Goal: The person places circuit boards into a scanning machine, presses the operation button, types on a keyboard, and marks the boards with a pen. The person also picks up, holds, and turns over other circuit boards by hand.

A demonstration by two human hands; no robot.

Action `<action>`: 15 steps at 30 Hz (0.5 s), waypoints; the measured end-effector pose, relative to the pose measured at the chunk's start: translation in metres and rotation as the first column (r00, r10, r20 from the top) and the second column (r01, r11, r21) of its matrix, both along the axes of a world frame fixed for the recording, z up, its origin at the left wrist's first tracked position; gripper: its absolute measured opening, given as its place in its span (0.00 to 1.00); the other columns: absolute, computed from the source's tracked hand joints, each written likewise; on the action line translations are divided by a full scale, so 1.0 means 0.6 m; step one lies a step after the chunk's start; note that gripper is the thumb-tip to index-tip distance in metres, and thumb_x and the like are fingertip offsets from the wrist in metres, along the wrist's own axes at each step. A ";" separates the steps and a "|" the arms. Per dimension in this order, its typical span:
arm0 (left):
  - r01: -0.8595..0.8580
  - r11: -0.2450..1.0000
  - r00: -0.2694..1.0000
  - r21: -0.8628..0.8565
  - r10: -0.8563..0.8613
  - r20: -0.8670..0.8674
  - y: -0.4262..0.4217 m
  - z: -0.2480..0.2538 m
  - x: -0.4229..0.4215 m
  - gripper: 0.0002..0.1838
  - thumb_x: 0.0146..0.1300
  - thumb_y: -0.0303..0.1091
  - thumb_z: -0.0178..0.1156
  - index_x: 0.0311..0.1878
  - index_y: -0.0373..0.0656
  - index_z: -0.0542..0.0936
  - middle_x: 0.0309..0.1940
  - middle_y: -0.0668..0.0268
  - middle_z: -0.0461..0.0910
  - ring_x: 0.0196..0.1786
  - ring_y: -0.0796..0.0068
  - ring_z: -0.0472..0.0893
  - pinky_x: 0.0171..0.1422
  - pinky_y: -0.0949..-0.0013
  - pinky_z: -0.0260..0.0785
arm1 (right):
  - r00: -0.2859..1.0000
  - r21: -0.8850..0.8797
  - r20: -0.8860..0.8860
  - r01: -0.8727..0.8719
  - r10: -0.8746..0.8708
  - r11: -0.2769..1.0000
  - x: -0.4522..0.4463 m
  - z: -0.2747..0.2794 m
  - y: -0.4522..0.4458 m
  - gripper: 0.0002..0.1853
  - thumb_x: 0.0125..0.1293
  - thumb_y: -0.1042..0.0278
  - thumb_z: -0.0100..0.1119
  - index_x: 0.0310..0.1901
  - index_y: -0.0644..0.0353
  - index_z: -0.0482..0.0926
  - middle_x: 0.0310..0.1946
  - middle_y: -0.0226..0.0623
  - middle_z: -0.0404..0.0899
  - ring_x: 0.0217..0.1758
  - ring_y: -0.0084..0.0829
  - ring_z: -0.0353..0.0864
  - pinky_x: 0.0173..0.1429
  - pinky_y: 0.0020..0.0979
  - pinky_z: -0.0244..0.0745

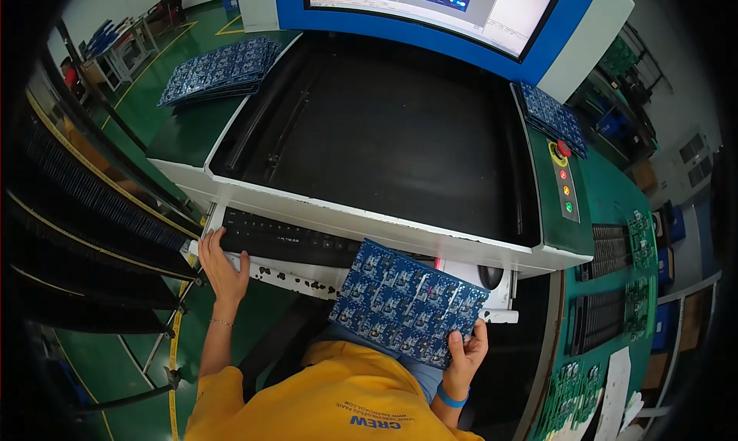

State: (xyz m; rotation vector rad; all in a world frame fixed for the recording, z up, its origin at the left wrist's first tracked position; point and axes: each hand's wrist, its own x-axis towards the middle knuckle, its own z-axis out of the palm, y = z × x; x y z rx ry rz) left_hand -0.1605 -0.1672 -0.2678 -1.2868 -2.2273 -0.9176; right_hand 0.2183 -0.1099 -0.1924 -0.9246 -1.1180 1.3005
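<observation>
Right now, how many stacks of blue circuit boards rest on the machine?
2: the left stack and the right stack, either side of the black panel. Any behind the monitor would be hidden.

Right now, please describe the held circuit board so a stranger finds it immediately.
Find the machine with the blue-framed screen. By its keyboard, the right hand holds the blue circuit board. Unlike the stacked blue boards, only this one is held.

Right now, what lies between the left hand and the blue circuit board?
In the head view, a black keyboard and the chipped white tray edge in front of it.
</observation>
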 end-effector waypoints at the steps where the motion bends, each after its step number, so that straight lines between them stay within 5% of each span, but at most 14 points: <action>1: -0.014 1.000 1.000 -0.002 0.014 -0.002 0.000 -0.001 0.000 0.31 0.47 0.28 0.59 0.56 0.36 0.63 0.52 0.54 0.68 0.61 0.53 0.61 0.71 0.50 0.40 | 1.000 0.003 0.005 -0.002 0.002 1.000 0.000 0.000 0.000 0.15 0.61 0.77 0.55 0.48 0.66 0.65 0.32 0.32 0.78 0.27 0.11 0.70 0.32 0.13 0.62; 8: 0.034 0.998 0.999 -0.054 -0.033 0.019 0.005 0.021 0.012 0.29 0.48 0.27 0.58 0.56 0.36 0.64 0.48 0.56 0.72 0.61 0.56 0.63 0.70 0.51 0.42 | 1.000 -0.006 -0.009 -0.029 0.029 1.000 0.001 0.001 -0.001 0.16 0.61 0.77 0.55 0.50 0.67 0.64 0.34 0.34 0.79 0.30 0.12 0.71 0.35 0.14 0.64; 10: 0.168 0.986 0.985 -0.004 -0.168 0.030 0.008 0.011 0.019 0.26 0.51 0.25 0.56 0.56 0.36 0.65 0.48 0.56 0.74 0.58 0.58 0.68 0.70 0.51 0.44 | 1.000 -0.044 -0.004 0.014 -0.014 0.999 -0.009 0.011 -0.002 0.16 0.59 0.76 0.57 0.48 0.65 0.66 0.32 0.26 0.76 0.27 0.09 0.69 0.33 0.12 0.62; 15: 0.427 0.904 0.897 0.001 -0.423 0.128 0.022 0.001 0.055 0.22 0.57 0.26 0.52 0.56 0.35 0.65 0.47 0.57 0.75 0.52 0.60 0.74 0.70 0.52 0.45 | 0.999 -0.024 -0.016 -0.053 0.052 0.998 0.001 -0.002 0.002 0.16 0.61 0.76 0.55 0.49 0.66 0.65 0.35 0.33 0.79 0.31 0.12 0.73 0.36 0.13 0.65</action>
